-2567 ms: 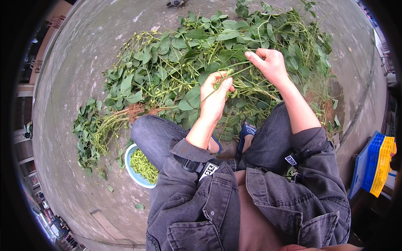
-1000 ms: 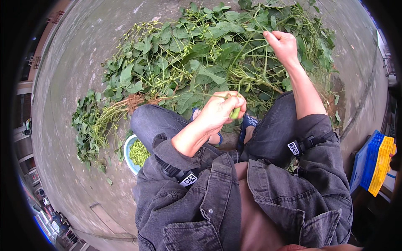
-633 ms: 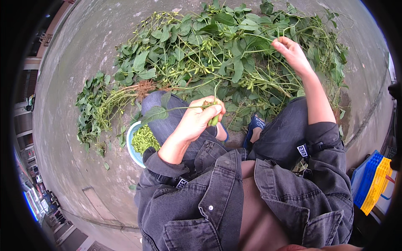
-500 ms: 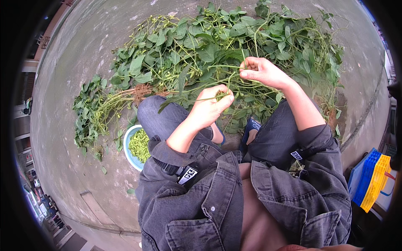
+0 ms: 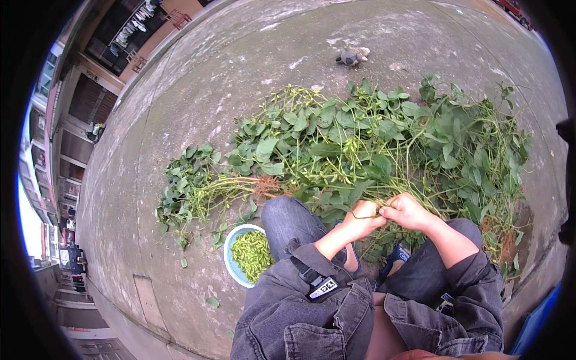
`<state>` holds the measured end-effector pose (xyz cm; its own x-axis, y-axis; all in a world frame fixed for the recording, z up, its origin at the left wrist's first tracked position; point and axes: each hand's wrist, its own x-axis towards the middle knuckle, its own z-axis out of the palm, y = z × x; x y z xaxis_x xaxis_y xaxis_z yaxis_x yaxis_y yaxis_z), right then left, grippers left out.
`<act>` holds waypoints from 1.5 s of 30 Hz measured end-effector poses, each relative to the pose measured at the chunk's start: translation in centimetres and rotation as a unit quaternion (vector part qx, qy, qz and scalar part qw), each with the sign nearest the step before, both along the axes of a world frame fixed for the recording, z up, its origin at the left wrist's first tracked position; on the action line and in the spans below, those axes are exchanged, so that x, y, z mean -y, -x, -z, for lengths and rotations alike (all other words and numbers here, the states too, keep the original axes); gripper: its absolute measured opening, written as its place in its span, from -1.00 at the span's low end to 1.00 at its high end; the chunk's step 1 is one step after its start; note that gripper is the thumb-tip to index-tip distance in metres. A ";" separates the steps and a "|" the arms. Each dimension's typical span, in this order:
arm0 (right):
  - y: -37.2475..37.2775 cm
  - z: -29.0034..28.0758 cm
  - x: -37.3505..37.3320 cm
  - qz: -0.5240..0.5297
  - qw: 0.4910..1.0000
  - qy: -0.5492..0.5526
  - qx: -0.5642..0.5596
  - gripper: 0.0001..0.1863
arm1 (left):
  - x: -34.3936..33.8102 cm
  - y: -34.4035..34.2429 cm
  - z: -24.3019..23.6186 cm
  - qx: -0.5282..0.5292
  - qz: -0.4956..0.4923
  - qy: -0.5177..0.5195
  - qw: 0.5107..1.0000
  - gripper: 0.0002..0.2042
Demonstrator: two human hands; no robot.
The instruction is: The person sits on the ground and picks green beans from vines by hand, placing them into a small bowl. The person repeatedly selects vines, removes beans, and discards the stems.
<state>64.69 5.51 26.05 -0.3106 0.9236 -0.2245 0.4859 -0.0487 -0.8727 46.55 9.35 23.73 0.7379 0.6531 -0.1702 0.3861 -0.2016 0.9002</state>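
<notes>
Left hand (image 5: 362,221) and right hand (image 5: 406,211) meet over the near edge of a broad heap of leafy green bean plants (image 5: 360,141) — fingers of both curled in, apparently clamped on a thin green stem (image 5: 378,210); left palm's contents hidden, can't tell. Best handling: brace the stem with one hand, tug short and close to the joint with the other, keep it clear of the tangle. Round light-blue plastic basin (image 5: 228,255) with loose green pods (image 5: 252,257) sits just beside the grey denim-covered left knee (image 5: 285,215).
</notes>
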 end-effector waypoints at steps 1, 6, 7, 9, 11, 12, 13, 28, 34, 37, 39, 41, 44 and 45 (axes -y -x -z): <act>0.0 -0.1 0.1 0.002 1.000 -0.016 0.003 -0.65 | 0.0 -0.2 0.0 0.018 -0.002 -0.026 0.999 -0.75; 0.8 -1.0 0.6 0.081 0.987 -0.121 -0.060 -0.73 | -1.2 -1.2 0.8 0.081 0.028 -0.107 0.991 -0.75; 1.0 -1.4 0.8 0.110 0.981 -0.135 -0.081 -0.74 | -1.7 -1.3 1.2 0.099 0.029 -0.117 0.988 -0.75; 1.2 -2.3 1.3 0.111 0.976 -0.132 -0.133 -0.73 | -2.6 -0.7 2.5 0.027 0.012 -0.152 0.988 -0.78; 0.4 -3.3 2.3 0.059 0.968 -0.174 -0.174 -0.67 | -3.6 0.9 3.8 -0.118 -0.038 -0.204 0.971 -0.80; -0.1 -3.6 2.2 0.088 0.951 -0.233 -0.185 -0.63 | -3.5 3.0 4.5 -0.152 -0.051 -0.207 0.965 -0.81; -0.8 -4.0 2.1 0.126 0.925 -0.300 -0.197 -0.59 | -4.1 5.6 4.6 -0.204 -0.058 -0.228 0.950 -0.81; -4.6 -2.0 -3.0 0.308 0.872 -0.022 -0.380 -0.82 | 0.5 39.6 8.8 0.103 -0.741 0.225 0.624 -0.74; -3.6 -1.8 -3.7 0.331 0.879 -0.009 -0.343 -0.81 | 5.3 44.1 16.3 -0.192 -0.691 0.203 0.667 -0.28; -4.8 -1.9 -3.9 0.359 0.875 -0.043 -0.323 -0.80 | 3.0 41.6 13.0 -0.163 -0.681 0.027 0.714 -0.34; -5.8 -2.1 -3.9 0.353 0.869 -0.048 -0.343 -0.79 | 0.2 37.7 9.2 -0.097 -0.664 -0.145 0.727 -0.61; -6.3 -2.6 -3.7 0.359 0.866 -0.059 -0.342 -0.75 | -1.9 32.1 5.3 0.065 -0.569 -0.202 0.794 -0.75; -6.6 -3.9 -3.1 0.353 0.858 -0.082 -0.364 -0.72 | -2.4 20.7 2.8 0.111 -0.312 -0.074 0.941 -0.83; -6.7 -4.5 -2.7 0.355 0.856 -0.089 -0.365 -0.69 | -2.3 16.6 3.3 0.073 -0.207 -0.016 0.976 -0.78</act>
